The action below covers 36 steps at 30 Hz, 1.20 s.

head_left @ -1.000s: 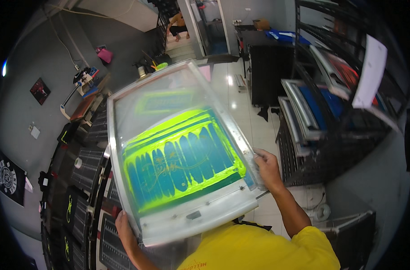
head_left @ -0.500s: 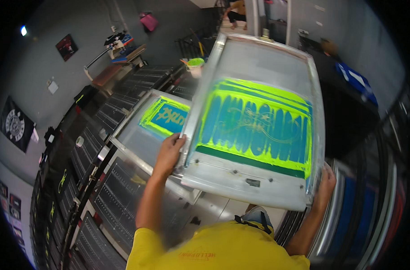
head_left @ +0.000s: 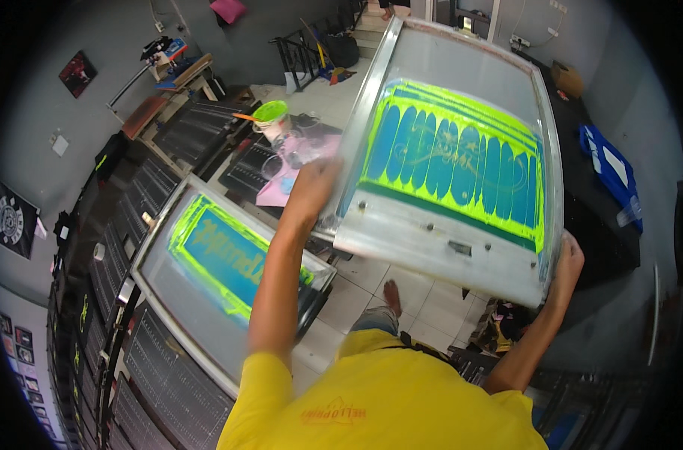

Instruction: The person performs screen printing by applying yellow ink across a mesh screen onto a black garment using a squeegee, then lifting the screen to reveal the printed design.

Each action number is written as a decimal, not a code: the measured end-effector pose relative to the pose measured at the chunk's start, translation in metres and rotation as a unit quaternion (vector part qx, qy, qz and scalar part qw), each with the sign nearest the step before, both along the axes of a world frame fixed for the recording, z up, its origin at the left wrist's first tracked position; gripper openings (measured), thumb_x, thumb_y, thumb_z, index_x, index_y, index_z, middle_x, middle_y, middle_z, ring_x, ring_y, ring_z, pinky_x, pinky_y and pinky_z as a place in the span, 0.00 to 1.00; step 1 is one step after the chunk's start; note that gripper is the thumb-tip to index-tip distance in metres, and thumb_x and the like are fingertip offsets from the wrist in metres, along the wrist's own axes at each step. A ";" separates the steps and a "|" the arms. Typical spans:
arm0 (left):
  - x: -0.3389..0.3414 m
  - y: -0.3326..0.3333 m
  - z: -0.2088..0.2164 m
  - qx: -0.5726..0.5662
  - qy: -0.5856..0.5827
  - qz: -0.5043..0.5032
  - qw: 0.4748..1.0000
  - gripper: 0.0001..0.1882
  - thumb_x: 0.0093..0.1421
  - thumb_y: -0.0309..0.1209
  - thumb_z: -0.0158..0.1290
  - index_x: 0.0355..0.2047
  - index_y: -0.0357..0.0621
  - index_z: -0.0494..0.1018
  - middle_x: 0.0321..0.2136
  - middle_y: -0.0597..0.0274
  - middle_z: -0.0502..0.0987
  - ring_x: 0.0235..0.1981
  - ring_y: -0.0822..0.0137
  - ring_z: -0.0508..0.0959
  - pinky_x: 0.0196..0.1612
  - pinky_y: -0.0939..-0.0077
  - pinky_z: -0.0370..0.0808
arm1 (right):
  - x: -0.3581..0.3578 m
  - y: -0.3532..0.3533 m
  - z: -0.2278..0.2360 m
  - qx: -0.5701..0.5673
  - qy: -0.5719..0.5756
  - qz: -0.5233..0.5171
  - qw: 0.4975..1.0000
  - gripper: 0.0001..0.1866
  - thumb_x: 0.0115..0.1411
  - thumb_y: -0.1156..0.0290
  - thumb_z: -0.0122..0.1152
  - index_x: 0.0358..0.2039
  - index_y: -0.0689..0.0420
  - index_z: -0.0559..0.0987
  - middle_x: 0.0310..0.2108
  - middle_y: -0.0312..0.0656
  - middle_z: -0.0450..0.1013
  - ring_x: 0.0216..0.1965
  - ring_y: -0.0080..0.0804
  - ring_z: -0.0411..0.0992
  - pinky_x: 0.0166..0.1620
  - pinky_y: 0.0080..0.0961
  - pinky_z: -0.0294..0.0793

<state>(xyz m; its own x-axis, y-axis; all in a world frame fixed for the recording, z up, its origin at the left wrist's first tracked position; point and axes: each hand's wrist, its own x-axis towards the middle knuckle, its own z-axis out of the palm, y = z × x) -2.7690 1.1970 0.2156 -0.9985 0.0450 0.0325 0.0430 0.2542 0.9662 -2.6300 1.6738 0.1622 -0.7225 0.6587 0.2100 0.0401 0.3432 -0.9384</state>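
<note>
Between my two hands hangs a silk-screen printing frame (head_left: 469, 61), a metal frame with mesh, blue stencil and bright yellow-green ink in streaks. A wide pale squeegee (head_left: 439, 240) lies across its near end. My left hand (head_left: 315, 187) is closed on the frame's left edge, partly smeared by motion. My right hand (head_left: 570, 259) grips the right edge near the lower corner. A second screen frame (head_left: 165, 262), with lettering in its blue stencil and the same ink, lies on the table to the left, partly hidden by my left forearm.
Black printing boards (head_left: 169, 367) line the long table at left. Beyond my left hand stand an ink bucket (head_left: 271, 120) and a pink sheet (head_left: 281, 196) with clear cups. At right, a black surface (head_left: 589, 217) bears a blue package (head_left: 615, 172). Tiled floor (head_left: 352, 281) lies below.
My hands have carried the screen frame forward and slightly right, past the left table. More of the second frame, the pink sheet and the floor now shows.
</note>
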 end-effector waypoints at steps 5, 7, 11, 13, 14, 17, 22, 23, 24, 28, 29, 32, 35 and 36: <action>-0.152 0.068 -0.016 0.026 0.003 -0.009 1.000 0.25 0.62 0.44 0.52 0.39 0.26 0.76 0.30 0.60 0.76 0.31 0.72 0.71 0.38 0.75 0.68 | -0.150 0.082 0.006 -0.030 0.033 -0.003 0.999 0.19 0.66 0.67 0.50 0.47 0.71 0.77 0.41 0.44 0.77 0.41 0.27 0.74 0.47 0.23 0.71; -0.198 0.085 -0.030 0.049 -0.014 -0.008 0.999 0.25 0.62 0.44 0.52 0.38 0.25 0.76 0.28 0.60 0.76 0.29 0.73 0.71 0.35 0.76 0.68 | -0.192 0.101 0.000 -0.019 0.032 -0.001 0.999 0.19 0.66 0.67 0.50 0.47 0.71 0.77 0.40 0.44 0.77 0.40 0.26 0.74 0.47 0.22 0.71; -0.269 0.119 -0.048 0.049 -0.012 -0.012 0.999 0.26 0.63 0.44 0.52 0.37 0.24 0.75 0.26 0.60 0.75 0.27 0.73 0.71 0.33 0.76 0.68 | -0.255 0.127 0.007 -0.019 0.014 -0.008 1.000 0.19 0.65 0.67 0.50 0.47 0.70 0.78 0.39 0.44 0.77 0.38 0.26 0.74 0.45 0.21 0.72; -0.308 0.127 -0.055 0.054 -0.005 -0.007 0.999 0.25 0.63 0.43 0.51 0.36 0.24 0.76 0.25 0.61 0.74 0.26 0.73 0.71 0.33 0.76 0.68 | -0.297 0.133 0.006 -0.013 0.029 0.010 0.999 0.19 0.65 0.67 0.51 0.46 0.70 0.78 0.39 0.43 0.77 0.38 0.25 0.74 0.44 0.21 0.72; -0.327 0.126 -0.064 0.043 -0.003 0.008 0.999 0.25 0.63 0.44 0.51 0.36 0.24 0.76 0.25 0.60 0.74 0.26 0.72 0.71 0.33 0.76 0.68 | -0.323 0.131 -0.004 -0.013 0.032 0.021 0.999 0.19 0.65 0.67 0.51 0.46 0.70 0.78 0.39 0.43 0.77 0.37 0.25 0.74 0.43 0.21 0.73; -0.368 0.139 -0.077 0.020 -0.009 0.040 0.999 0.26 0.63 0.44 0.51 0.36 0.24 0.76 0.26 0.55 0.76 0.28 0.68 0.73 0.35 0.72 0.69 | -0.374 0.148 -0.022 -0.027 0.017 0.030 0.999 0.19 0.65 0.67 0.51 0.46 0.69 0.79 0.39 0.42 0.78 0.37 0.25 0.74 0.43 0.21 0.73; -0.436 0.155 -0.093 0.020 -0.024 0.085 0.996 0.26 0.60 0.44 0.53 0.38 0.24 0.75 0.31 0.40 0.79 0.34 0.54 0.79 0.42 0.63 0.71 | -0.474 0.181 -0.064 -0.005 -0.008 0.045 0.999 0.19 0.65 0.67 0.51 0.47 0.69 0.78 0.40 0.42 0.77 0.39 0.25 0.74 0.44 0.22 0.72; -0.453 0.155 -0.107 0.071 -0.037 0.090 0.993 0.26 0.58 0.44 0.54 0.38 0.24 0.76 0.30 0.41 0.79 0.34 0.54 0.79 0.41 0.64 0.72 | -0.494 0.188 -0.069 -0.003 -0.010 0.055 0.998 0.19 0.65 0.67 0.51 0.48 0.69 0.78 0.41 0.42 0.77 0.40 0.25 0.74 0.45 0.22 0.72; -0.466 0.158 -0.121 0.061 -0.034 0.092 0.993 0.26 0.59 0.43 0.54 0.38 0.25 0.76 0.29 0.45 0.79 0.32 0.59 0.78 0.39 0.67 0.72 | -0.512 0.195 -0.074 -0.001 -0.011 0.065 0.998 0.19 0.65 0.67 0.51 0.48 0.69 0.78 0.41 0.42 0.77 0.41 0.25 0.74 0.45 0.22 0.72; -0.527 0.165 -0.137 0.047 -0.028 0.112 0.992 0.24 0.60 0.41 0.55 0.38 0.25 0.76 0.29 0.53 0.79 0.28 0.70 0.75 0.34 0.75 0.71 | -0.590 0.215 -0.092 0.009 -0.018 0.055 0.998 0.18 0.65 0.68 0.51 0.49 0.69 0.77 0.43 0.43 0.77 0.42 0.27 0.74 0.50 0.24 0.70; -0.539 0.170 -0.137 0.046 -0.028 0.119 0.991 0.24 0.60 0.41 0.55 0.38 0.25 0.76 0.29 0.53 0.79 0.29 0.70 0.75 0.34 0.75 0.71 | -0.609 0.219 -0.090 0.008 -0.015 0.058 0.998 0.18 0.65 0.69 0.51 0.49 0.69 0.77 0.43 0.43 0.77 0.43 0.27 0.73 0.50 0.24 0.70; -0.567 0.183 -0.124 0.050 -0.053 0.136 0.988 0.24 0.60 0.42 0.55 0.41 0.25 0.76 0.30 0.53 0.79 0.32 0.70 0.76 0.37 0.76 0.71 | -0.654 0.231 -0.079 0.017 -0.014 0.065 0.998 0.18 0.65 0.71 0.50 0.49 0.70 0.76 0.45 0.44 0.76 0.44 0.27 0.73 0.51 0.24 0.70; -0.582 0.189 -0.122 0.070 -0.058 0.154 0.984 0.24 0.61 0.41 0.54 0.41 0.26 0.76 0.31 0.55 0.79 0.32 0.70 0.76 0.37 0.77 0.71 | -0.684 0.230 -0.069 0.018 -0.023 0.078 0.997 0.18 0.65 0.72 0.50 0.50 0.70 0.75 0.45 0.45 0.76 0.45 0.28 0.73 0.50 0.24 0.70; -0.583 0.188 -0.128 0.082 -0.050 0.174 0.980 0.23 0.61 0.42 0.55 0.40 0.27 0.76 0.28 0.57 0.77 0.29 0.71 0.73 0.34 0.76 0.69 | -0.690 0.220 -0.069 0.005 -0.020 0.085 0.996 0.18 0.65 0.73 0.50 0.50 0.70 0.75 0.45 0.45 0.76 0.45 0.28 0.73 0.50 0.24 0.70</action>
<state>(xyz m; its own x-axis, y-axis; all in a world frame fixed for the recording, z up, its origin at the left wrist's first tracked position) -3.3519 1.3851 0.0874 -0.9506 -0.2974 -0.0888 -0.1170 0.0784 0.9900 -3.3199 1.8935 0.0936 -0.8310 0.5247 0.1849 0.0174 0.3567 -0.9341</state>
